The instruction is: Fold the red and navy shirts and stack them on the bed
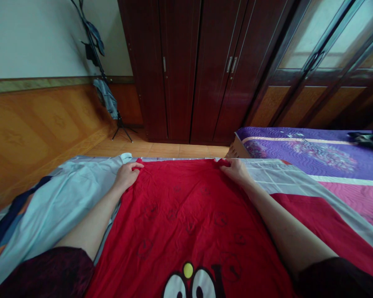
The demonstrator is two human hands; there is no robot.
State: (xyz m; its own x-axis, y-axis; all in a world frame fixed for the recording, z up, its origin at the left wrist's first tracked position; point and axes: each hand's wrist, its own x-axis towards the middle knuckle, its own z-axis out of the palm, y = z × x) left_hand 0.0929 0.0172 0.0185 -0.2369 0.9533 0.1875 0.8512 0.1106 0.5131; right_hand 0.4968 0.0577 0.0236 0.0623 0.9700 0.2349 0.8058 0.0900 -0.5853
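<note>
A red cloth (186, 207) with dark line drawings, cartoon eyes and a yellow dot is spread out in front of me on the bed. My left hand (128, 174) pinches its far left corner between thumb and fingers. At the far right corner, my right hand (236, 170) grips the same cloth. The far edge runs fairly straight between both hands, while the surface shows small wrinkles. Its near end runs out of view at the bottom.
Pale blue clothing (71, 198) lies on the left, and another red piece (317, 215) at the right. A purple quilted bed (298, 145) stands beyond it. Dark red wardrobe doors (180, 82) and a coat stand (96, 54) are at the back.
</note>
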